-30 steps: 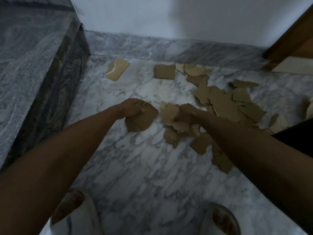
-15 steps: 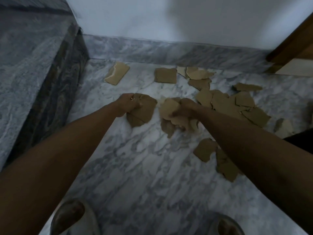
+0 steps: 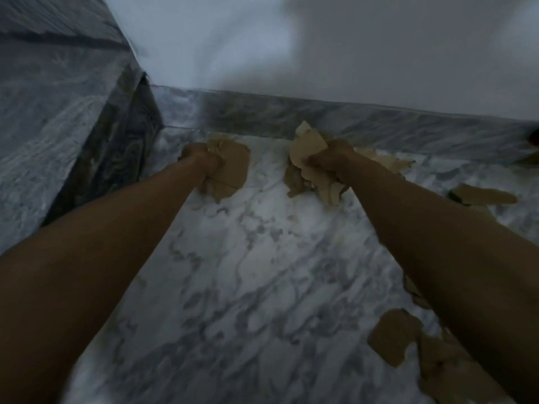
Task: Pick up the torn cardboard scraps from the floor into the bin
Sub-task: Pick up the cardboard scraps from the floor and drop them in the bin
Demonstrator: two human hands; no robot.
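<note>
Item: torn cardboard scraps, brown, flat, ragged-edged, in assorted sizes.

Held lot, left: the left hand [image 3: 201,160] is fisted shut around a bunch of scraps [image 3: 230,170]. The pieces fan out to the right of and below the grip, clear of the floor [image 3: 248,287] as far as the blurred view allows.

Held lot, right: the right hand [image 3: 326,158] is likewise clenched tight on a thicker wad [image 3: 309,153]. One pale piece stands up above the knuckles; several hang loose beneath the grip.

Loose lot: scraps on the floor [image 3: 392,336] lie at lower right, beside and partly under the right forearm; more [image 3: 481,195] lie at right, near the marble skirting [image 3: 320,118].

Handling, as judged: light, thin, fairly stiff, bends and creases without breaking, not slippery. Best pinched across the flat faces in a stack. The dangling lower pieces on the right look least secure and could slip out in carrying.

Bin: not in view; position cannot be told.
</note>
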